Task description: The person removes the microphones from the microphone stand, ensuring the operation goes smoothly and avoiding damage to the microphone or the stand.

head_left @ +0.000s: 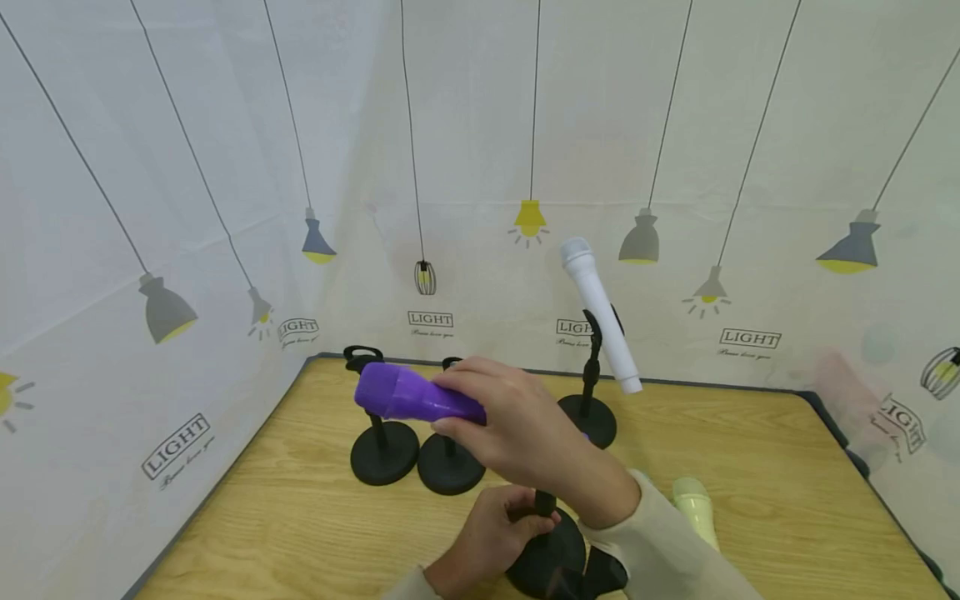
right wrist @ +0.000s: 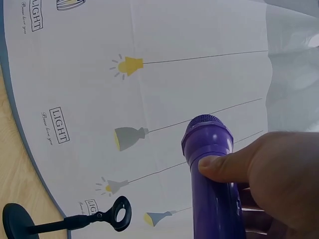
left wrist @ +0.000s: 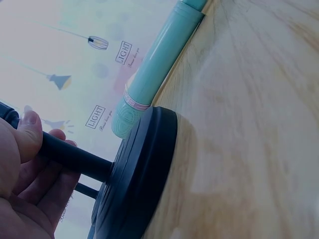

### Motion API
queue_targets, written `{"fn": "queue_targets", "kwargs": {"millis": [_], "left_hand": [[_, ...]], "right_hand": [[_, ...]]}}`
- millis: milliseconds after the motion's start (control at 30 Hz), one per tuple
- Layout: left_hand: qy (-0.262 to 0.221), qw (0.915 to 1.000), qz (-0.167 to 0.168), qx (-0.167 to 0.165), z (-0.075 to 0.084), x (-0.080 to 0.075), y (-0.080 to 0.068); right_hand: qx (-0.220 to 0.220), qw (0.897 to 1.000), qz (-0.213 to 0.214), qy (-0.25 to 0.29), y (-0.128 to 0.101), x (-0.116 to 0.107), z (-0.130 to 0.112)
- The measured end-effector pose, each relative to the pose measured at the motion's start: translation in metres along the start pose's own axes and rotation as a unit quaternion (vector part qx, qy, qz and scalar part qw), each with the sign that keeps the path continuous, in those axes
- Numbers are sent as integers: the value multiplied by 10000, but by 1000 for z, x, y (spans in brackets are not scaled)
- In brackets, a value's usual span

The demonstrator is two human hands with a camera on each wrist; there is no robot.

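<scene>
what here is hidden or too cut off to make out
- Head view: the top of the stand that the left hand grips is covered by the right hand and its sleeve.
- Head view: the pale green microphone on the table is partly hidden behind that sleeve.
- Right wrist view: the purple microphone runs off the bottom edge.
- Left wrist view: the stand's pole top is cut off at the left edge.

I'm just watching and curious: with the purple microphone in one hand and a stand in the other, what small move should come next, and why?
Probably lower the purple microphone toward the top of the black stand. The right hand holds it in the air, crossed above the left hand, which grips that stand's pole. The white microphone already sits in a stand behind.
</scene>
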State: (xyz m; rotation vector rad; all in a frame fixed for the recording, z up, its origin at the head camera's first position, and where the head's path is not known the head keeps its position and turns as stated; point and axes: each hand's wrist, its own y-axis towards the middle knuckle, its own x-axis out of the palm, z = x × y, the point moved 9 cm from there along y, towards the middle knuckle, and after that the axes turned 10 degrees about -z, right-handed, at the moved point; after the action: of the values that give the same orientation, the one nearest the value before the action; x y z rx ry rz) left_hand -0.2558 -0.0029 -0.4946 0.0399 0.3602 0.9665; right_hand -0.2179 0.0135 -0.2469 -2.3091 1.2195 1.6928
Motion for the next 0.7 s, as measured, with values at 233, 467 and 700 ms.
{"fn": "queue_targets", "kwargs": {"millis": [233, 467, 700], "left_hand": [[15, 10000, -1, -70, -2, 1, -2], [-412, 9991, -84, -101, -6, 2, -1], [-913, 9955, -238, 37, -5, 4, -2]], "right_hand": [[-231, 9996, 120, 90, 2, -2, -9], [-941, 9936, 617, 124, 0, -11, -28], [-1383, 9868, 830, -157, -6, -20, -47]]}}
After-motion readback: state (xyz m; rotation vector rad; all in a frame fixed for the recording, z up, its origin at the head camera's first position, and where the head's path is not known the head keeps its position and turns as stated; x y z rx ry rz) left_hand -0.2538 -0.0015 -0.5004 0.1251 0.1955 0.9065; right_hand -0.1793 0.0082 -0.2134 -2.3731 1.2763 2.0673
